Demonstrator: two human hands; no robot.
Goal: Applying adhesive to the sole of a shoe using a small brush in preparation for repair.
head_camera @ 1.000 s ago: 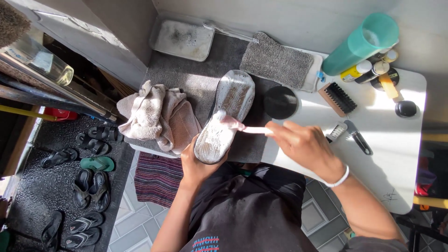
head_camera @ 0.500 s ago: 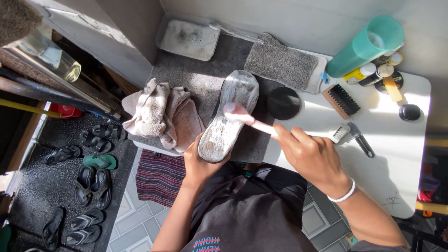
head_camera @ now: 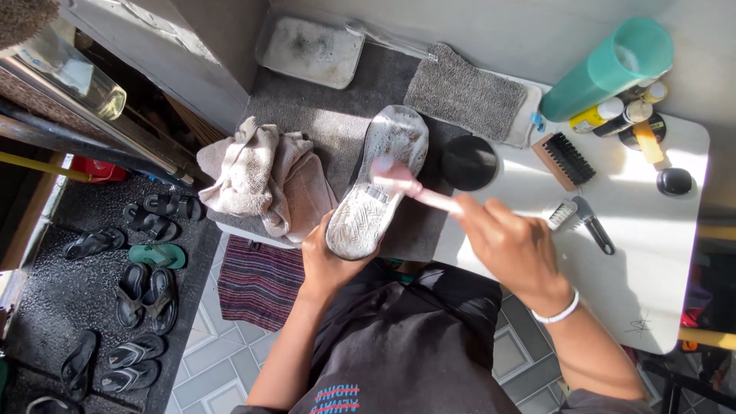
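We see the shoe [head_camera: 379, 180] turned sole-up above the grey mat [head_camera: 322, 115] at the bench's [head_camera: 652, 253] near edge, its heel end towards us. Our left hand [head_camera: 326, 261] grips that heel end from underneath, fingers wrapped round the sole's edge. Our right hand [head_camera: 514, 249] is clenched on the handle of a pink brush [head_camera: 410, 186], whose head lies on the middle of the sole, just right of its centre line. Crumpled beige towels [head_camera: 257, 172] sit just left of the shoe, a black round lid [head_camera: 469, 162] just right. Farther right lie a wooden brush [head_camera: 566, 159], a teal cylinder [head_camera: 606, 69] and small bottles [head_camera: 613, 115].
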